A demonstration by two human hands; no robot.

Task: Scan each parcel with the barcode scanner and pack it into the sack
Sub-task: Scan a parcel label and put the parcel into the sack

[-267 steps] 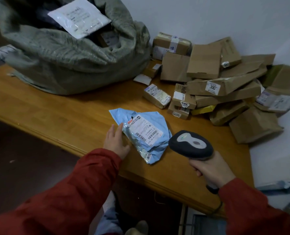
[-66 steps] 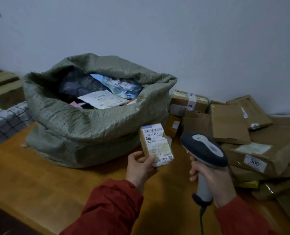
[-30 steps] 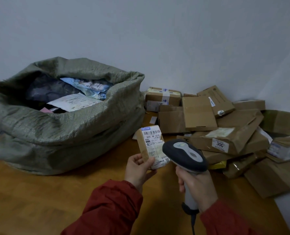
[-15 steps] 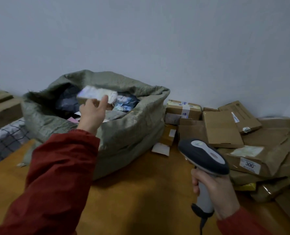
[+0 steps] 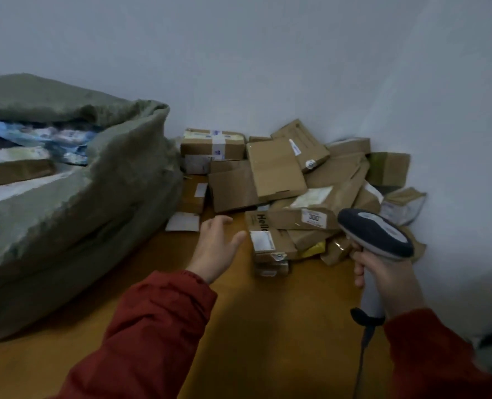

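Observation:
The green woven sack (image 5: 100, 197) lies open on the left of the wooden table (image 5: 268, 326), with several parcels inside. A heap of brown cardboard parcels (image 5: 285, 174) fills the back right corner. My left hand (image 5: 216, 249) hovers empty, fingers spread, just left of a small brown box with a white label (image 5: 268, 240) at the heap's front. My right hand (image 5: 383, 277) grips the handle of the grey barcode scanner (image 5: 374, 234), its head in front of the heap's right side.
A white label slip (image 5: 183, 221) lies on the table beside the sack. The scanner's cable (image 5: 363, 355) hangs down by my right sleeve. Pale walls meet behind the heap. Bare wood shows between the sack and the parcels.
My left hand has left the small labelled box in the sack and swung right, empty, toward the heap. The view has turned right. My right hand still holds the scanner.

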